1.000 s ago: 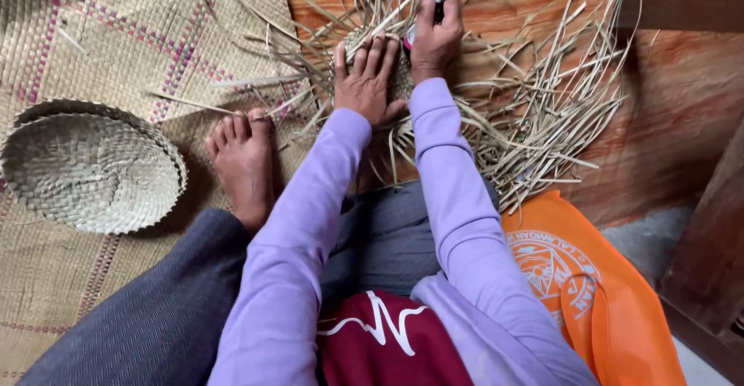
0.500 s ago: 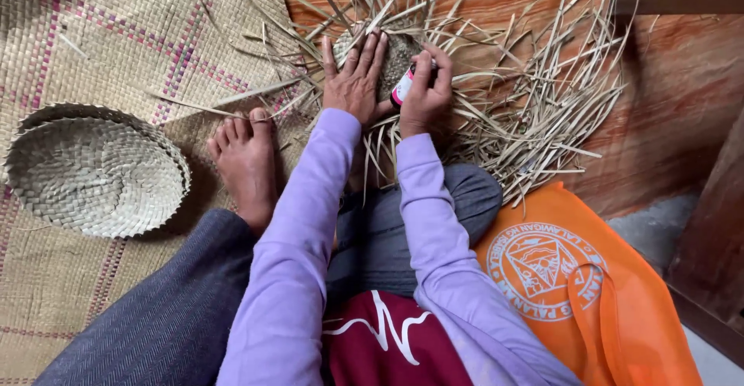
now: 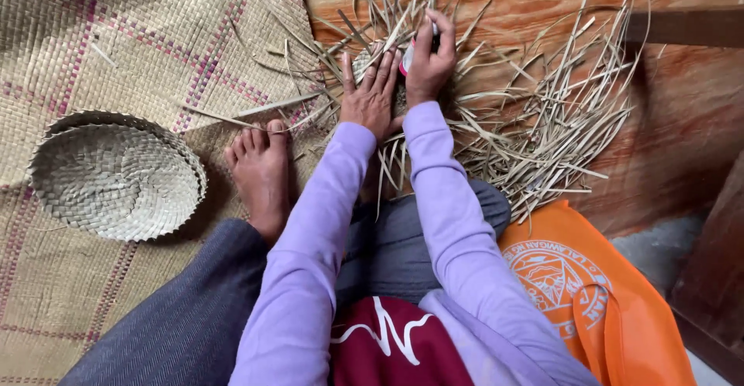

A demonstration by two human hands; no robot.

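1. A small woven piece (image 3: 397,95) of pale dry strips lies on the floor in front of the seated person, mostly hidden under both hands; only a little of its plaited surface shows between them.
2. The left hand (image 3: 370,95) lies flat on that piece, palm down, fingers spread and pointing away from the body; its grip is wide and closes on nothing, it only presses.
3. The right hand (image 3: 430,64) is just beside the left, touching or nearly touching it, with its grip closed around a small tool with a pink-and-white handle (image 3: 408,55); the dark end of the tool sticks up past the thumb, and its working tip cannot be made out.
4. Loose straw strips (image 3: 542,122) fan out from under the hands in every direction, thickest to the right, lying over the reddish wooden floor (image 3: 697,122).
5. The person's bare foot (image 3: 260,173) rests to the left of the hands, toes toward the strips, on a woven mat (image 3: 116,37) with purple-pink lines.
6. Both arms are in lilac sleeves (image 3: 442,200), above grey trousers (image 3: 178,324).
7. A round shallow woven basket (image 3: 116,177) sits on the mat, well apart from the hands, to the left of the foot.
8. An orange cloth bag (image 3: 589,293) with a pale round print lies at the person's right side, near the knee.
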